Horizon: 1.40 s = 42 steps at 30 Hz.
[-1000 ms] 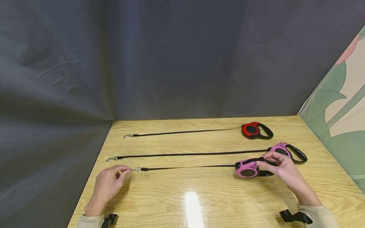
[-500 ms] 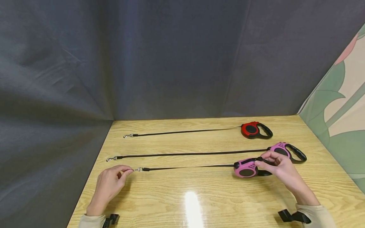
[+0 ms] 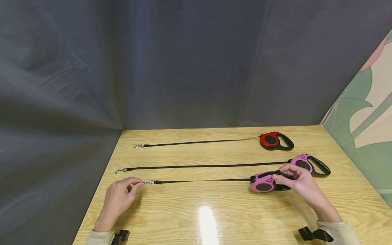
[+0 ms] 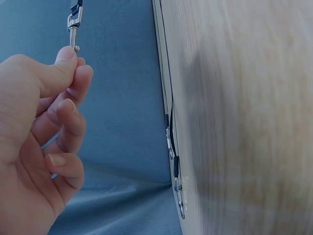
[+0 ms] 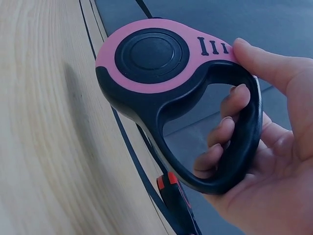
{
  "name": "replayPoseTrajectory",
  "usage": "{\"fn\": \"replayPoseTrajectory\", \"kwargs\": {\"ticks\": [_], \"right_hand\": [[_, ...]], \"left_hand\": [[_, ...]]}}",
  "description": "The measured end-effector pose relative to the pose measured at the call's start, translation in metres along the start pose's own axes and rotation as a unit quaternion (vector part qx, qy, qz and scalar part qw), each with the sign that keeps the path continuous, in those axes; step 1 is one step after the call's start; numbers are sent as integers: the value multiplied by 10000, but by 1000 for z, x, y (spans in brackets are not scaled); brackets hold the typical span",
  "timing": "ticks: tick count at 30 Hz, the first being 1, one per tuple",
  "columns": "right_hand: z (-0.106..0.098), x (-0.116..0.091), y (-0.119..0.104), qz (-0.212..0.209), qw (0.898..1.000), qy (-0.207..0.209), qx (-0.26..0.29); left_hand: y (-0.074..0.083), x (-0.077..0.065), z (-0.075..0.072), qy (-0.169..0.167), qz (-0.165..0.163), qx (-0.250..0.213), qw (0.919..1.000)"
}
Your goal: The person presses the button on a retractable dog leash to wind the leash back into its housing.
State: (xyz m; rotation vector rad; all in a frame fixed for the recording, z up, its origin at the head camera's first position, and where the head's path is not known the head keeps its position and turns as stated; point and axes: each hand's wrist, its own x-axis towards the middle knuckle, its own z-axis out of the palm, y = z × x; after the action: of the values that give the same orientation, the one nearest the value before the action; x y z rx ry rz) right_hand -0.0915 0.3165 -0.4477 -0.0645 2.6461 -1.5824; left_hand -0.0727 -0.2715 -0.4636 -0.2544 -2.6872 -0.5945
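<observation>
Between thumb and forefinger, my left hand point(image 3: 120, 200) pinches the metal snap hook point(image 4: 73, 36) of a retractable dog leash, held above the table in the left wrist view. My right hand point(image 3: 301, 185) grips that leash's pink and black case point(image 5: 146, 54), its fingers curled through the loop handle point(image 5: 252, 132). A thin black strap point(image 3: 202, 180) stretches nearly straight between the hook and the case. Behind it lies a second pink leash point(image 3: 301, 163), partly covered by my right hand in the head view, with its strap laid out leftward to its own hook point(image 3: 120, 170).
A red and black retractable leash point(image 3: 271, 140) lies farther back, its strap running left to a metal hook point(image 3: 139, 146). Dark cloth point(image 3: 190, 68) hangs behind and left of the wooden table point(image 3: 171, 217). A patterned panel point(image 3: 364, 119) borders the right.
The left hand and the hook have shifted slightly right, while the right hand with its case has moved slightly left. Both grips stay the same, and the other leashes lie still.
</observation>
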Motion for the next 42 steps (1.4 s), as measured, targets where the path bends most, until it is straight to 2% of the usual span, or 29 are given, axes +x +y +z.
{"fn": "replayPoseTrajectory", "kwargs": {"ticks": [9, 42], "right_hand": [[3, 0, 1, 14, 9996, -141, 238], [11, 1, 2, -105, 9983, -274, 495]], "left_hand": [[0, 0, 2, 30, 96, -22, 9999], [5, -1, 7, 13, 191, -86, 9998]]}}
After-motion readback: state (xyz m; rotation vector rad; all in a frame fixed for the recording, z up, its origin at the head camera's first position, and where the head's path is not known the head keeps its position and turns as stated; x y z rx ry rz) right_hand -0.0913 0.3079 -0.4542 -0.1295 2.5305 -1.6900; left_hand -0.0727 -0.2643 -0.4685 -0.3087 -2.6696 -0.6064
